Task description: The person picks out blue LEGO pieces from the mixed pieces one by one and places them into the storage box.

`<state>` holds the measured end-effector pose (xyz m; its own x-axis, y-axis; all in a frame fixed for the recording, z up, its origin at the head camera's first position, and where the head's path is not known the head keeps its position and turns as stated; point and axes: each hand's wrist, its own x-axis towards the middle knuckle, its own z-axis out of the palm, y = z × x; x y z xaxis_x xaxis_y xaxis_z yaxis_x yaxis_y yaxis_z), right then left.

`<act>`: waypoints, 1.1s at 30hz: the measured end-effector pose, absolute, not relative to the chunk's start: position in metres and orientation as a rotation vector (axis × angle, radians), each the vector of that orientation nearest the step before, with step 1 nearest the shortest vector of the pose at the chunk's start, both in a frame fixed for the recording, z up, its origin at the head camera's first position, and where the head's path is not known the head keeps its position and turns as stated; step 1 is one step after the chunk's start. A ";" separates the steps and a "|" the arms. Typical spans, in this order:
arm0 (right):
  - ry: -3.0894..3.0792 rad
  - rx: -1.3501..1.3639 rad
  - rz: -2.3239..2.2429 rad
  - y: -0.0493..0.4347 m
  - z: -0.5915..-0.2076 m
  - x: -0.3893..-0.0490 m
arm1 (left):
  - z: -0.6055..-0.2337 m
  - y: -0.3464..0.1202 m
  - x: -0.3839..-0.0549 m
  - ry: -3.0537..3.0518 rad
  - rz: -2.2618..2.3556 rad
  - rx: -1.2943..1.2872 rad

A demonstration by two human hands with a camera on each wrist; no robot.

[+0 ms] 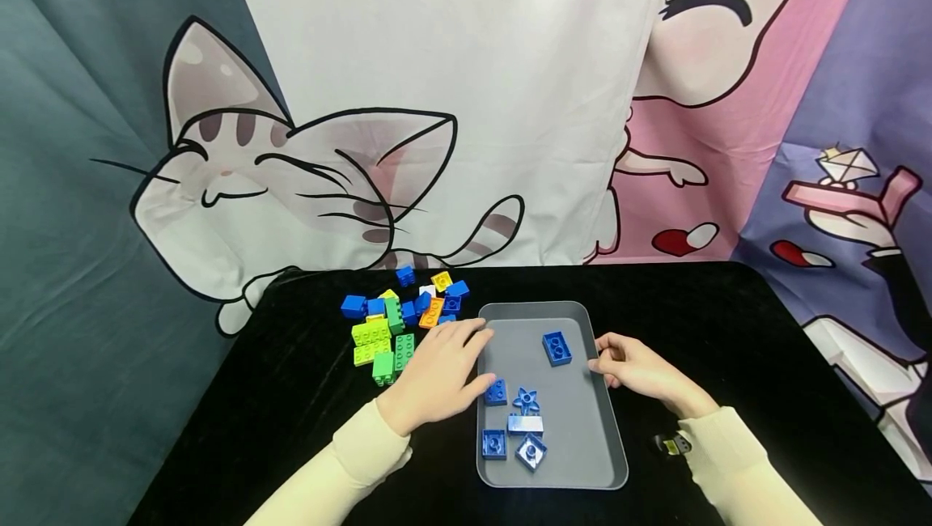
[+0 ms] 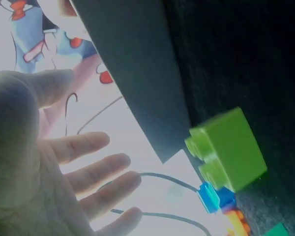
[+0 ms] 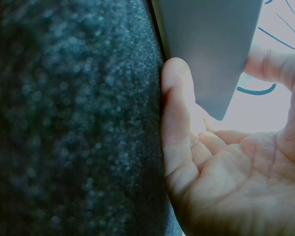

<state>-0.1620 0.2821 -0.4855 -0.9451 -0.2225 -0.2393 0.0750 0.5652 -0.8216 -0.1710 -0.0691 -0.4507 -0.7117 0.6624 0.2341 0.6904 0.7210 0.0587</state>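
Note:
A grey tray [image 1: 575,429] lies on the black cloth with several blue building bricks in it. One blue brick [image 1: 557,349] lies near the back right of the tray. Toward the front left are a blue flower-shaped piece [image 1: 526,400] and other blue bricks, among them one at the corner [image 1: 493,444]. My right hand [image 1: 644,368] pinches the tray's right rim, thumb on top and fingers along the outer side. Over the tray's left edge hovers my left hand [image 1: 437,372], fingers spread and holding nothing; its palm shows in the left wrist view.
Left of the tray lies a pile of loose bricks, with lime ones [image 1: 371,341], green ones [image 1: 394,316], blue ones [image 1: 354,307] and an orange one [image 1: 432,312]. A printed curtain [image 1: 466,65] hangs behind the black-covered table [image 1: 677,299].

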 end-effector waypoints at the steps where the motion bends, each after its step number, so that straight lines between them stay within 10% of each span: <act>1: 2.486 -0.122 -1.327 0.282 -0.485 -0.162 | -0.451 -0.070 -0.173 -2.729 -0.211 -1.076; 33: 2.493 -0.157 -1.332 0.283 -0.486 -0.162 | -0.478 -0.091 -0.207 -2.770 -0.075 -0.893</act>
